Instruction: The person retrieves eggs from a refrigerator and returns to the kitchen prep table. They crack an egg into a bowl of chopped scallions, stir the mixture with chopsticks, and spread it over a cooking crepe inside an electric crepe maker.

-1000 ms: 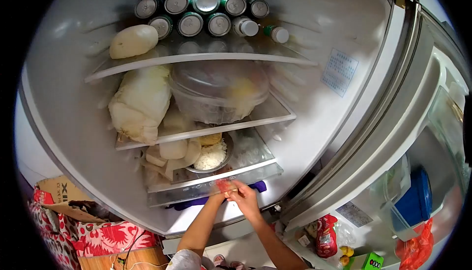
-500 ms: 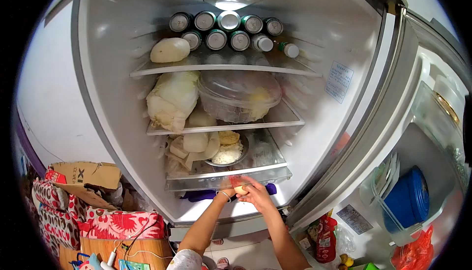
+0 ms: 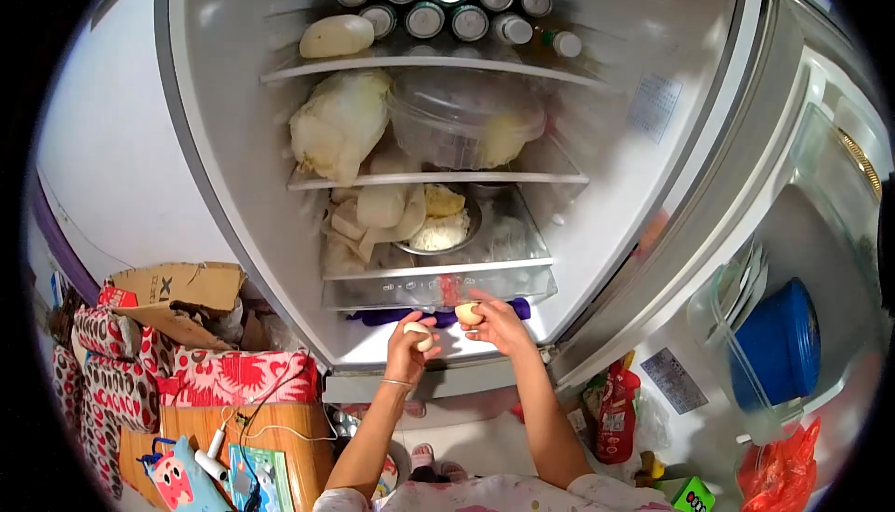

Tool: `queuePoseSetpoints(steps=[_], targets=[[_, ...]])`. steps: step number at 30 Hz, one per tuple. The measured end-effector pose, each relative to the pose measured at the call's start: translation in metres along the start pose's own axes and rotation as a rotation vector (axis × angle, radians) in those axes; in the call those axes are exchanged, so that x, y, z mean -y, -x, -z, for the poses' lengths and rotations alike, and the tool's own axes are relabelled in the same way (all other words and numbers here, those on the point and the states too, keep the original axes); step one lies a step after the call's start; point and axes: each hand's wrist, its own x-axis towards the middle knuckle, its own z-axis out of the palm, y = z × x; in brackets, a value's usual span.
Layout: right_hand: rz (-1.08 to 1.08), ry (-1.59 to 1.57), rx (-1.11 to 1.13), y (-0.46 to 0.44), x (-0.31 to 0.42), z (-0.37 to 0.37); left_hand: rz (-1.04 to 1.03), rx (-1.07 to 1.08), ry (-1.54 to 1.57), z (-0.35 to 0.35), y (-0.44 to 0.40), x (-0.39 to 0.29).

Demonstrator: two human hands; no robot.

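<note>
I note both arms bare below the elbow, reaching forward, twelve being straight ahead of the person. The left forearm (image 3: 371,437) points towards one o'clock, the right forearm (image 3: 545,423) towards eleven. The left hand (image 3: 408,348) is curled in a grip; the right hand (image 3: 502,327), at its three o'clock, grips likewise, turned towards ten. The hands stand apart.

Cans (image 3: 424,20), 2 white-capped bottles (image 3: 512,29) on top shelf (image 3: 438,62).
</note>
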Motion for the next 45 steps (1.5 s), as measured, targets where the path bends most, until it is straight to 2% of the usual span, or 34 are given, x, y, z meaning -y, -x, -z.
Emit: queuePoseSetpoints(steps=[2, 4, 8, 10, 12, 14, 17, 22, 23, 24, 25, 26, 27, 28, 30, 32, 34, 36, 37, 39, 40, 41, 42, 43, 44, 45], targets=[[-0.027, -0.025, -0.022, -0.001, -0.007, 0.001, -0.005, 0.070, 0.188, 0.005, 0.003, -0.006], [-0.038, -0.013, -0.072, 0.000, -0.012, -0.003, -0.003, 0.018, 0.242, 0.001, 0.002, -0.015], [-0.033, -0.084, -0.030, -0.007, -0.041, 0.005, 0.011, 0.014, 0.300, 0.000, -0.011, -0.016], [0.077, -0.137, -0.123, 0.003, -0.071, 0.007, 0.045, -0.051, 0.218, 0.003, -0.017, -0.015], [0.153, -0.258, -0.125, 0.044, -0.097, -0.005, 0.061, -0.037, 0.255, 0.005, -0.020, -0.016], [0.067, -0.196, -0.054, 0.076, -0.139, 0.001, 0.072, -0.064, 0.327, 0.011, -0.028, -0.012], [0.005, -0.180, -0.123, 0.110, -0.159, -0.001, 0.019, -0.099, 0.343, 0.005, -0.020, -0.007], [0.398, 0.106, -0.213, 0.139, -0.121, -0.021, -0.077, -0.157, 0.464, -0.003, 0.032, 0.029], [0.407, 0.100, -0.222, 0.145, -0.111, -0.029, 0.034, -0.171, 0.602, -0.011, 0.050, 0.032], [0.565, 0.324, -0.284, 0.155, -0.100, -0.038, 0.096, -0.086, 0.600, -0.009, 0.066, 0.043], [0.720, 0.553, -0.344, 0.165, -0.094, -0.044, 0.162, -0.115, 0.546, -0.016, 0.088, 0.048], [0.729, 0.552, -0.353, 0.173, -0.090, -0.048, 0.218, -0.070, 0.613, -0.009, 0.101, 0.062], [0.847, 0.854, -0.311, 0.182, -0.086, -0.050, 0.233, -0.017, 0.589, -0.011, 0.116, 0.069], [0.953, 1.160, -0.265, 0.189, -0.086, -0.053, 0.331, 0.029, 0.575, -0.011, 0.132, 0.071], [0.941, 1.206, -0.278, 0.200, -0.104, -0.061, 0.420, 0.034, 0.700, -0.001, 0.153, 0.077], [0.928, 1.292, -0.115, 0.215, -0.115, -0.073, 0.451, -0.013, 0.786, 0.003, 0.179, 0.066], [0.899, 1.328, -0.072, 0.233, -0.129, -0.086, 0.404, -0.143, 0.622, 0.017, 0.204, 0.061], [0.784, 1.175, 0.020, 0.261, -0.140, -0.102, 0.398, -0.070, 0.768, 0.041, 0.230, 0.055], [0.721, 1.094, 0.005, 0.278, -0.152, -0.101, 0.367, -0.220, 0.808, 0.045, 0.244, 0.048], [0.558, 1.134, -0.040, 0.317, -0.195, -0.063, 0.370, -0.176, 0.828, 0.078, 0.273, 0.040], [0.044, 0.783, -0.217, 0.342, -0.240, -0.021, 0.343, -0.185, 0.866, 0.088, 0.287, 0.031], [-0.225, 0.612, -0.338, 0.378, -0.256, 0.012, 0.308, -0.167, 0.842, 0.113, 0.297, 0.033], [-0.320, 0.511, -0.469, 0.414, -0.274, 0.060, 0.276, -0.154, 0.819, 0.135, 0.306, 0.034], [-0.255, 0.660, -0.675, 0.456, -0.288, 0.116, 0.195, -0.285, 0.841, 0.139, 0.317, 0.022], [-0.206, 1.016, -0.932, 0.499, -0.296, 0.171, 0.196, -0.230, 0.882, 0.139, 0.331, 0.006], [-0.247, 1.403, -1.221, 0.535, -0.284, 0.207, 0.208, -0.238, 0.885, 0.152, 0.339, 0.001]])
